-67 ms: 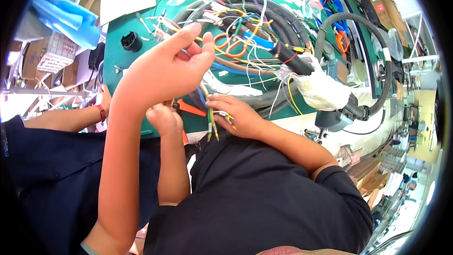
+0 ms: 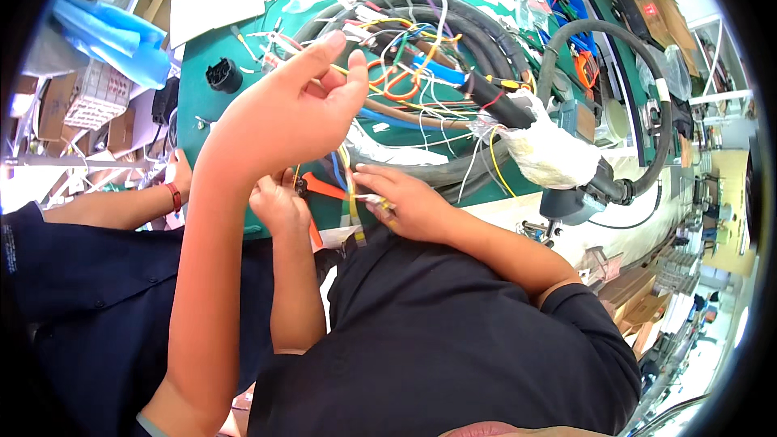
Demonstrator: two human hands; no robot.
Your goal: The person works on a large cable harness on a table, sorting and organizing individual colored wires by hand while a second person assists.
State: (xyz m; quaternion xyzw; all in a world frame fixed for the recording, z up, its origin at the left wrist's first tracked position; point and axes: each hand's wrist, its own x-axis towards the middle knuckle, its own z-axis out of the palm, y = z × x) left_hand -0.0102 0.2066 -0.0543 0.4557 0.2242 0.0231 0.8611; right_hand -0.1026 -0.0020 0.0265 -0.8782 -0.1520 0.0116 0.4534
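My left hand [image 2: 279, 206] is closed at the bench's near edge; a thin yellow strand shows at its fingertips, but what it grips is mostly hidden. Touching or just beside it lies a tool with orange handles [image 2: 325, 187]. My right hand [image 2: 413, 202] is closed round several thin wires [image 2: 374, 200] with pale and yellow ends. Beside its fingertips a yellow-green wire [image 2: 354, 209] hangs over the table edge, next to a blue wire [image 2: 337, 171]. Behind lies a coil of thick black cable [image 2: 486, 40] with many loose coloured cores.
Another person's raised forearm and hand [image 2: 275, 121] cross the view at left. Further left, a co-worker's hand [image 2: 178, 174] wears a red wristband. Orange-handled scissors [image 2: 396, 85], a black round connector [image 2: 223, 74] and white wrapping round the cable [image 2: 550, 150] are on the green table [image 2: 202, 48].
The yellow-green wire below my right fingers has shifted and its lower end is blurred. The wires in my right hand have turned slightly. My left hand has barely moved.
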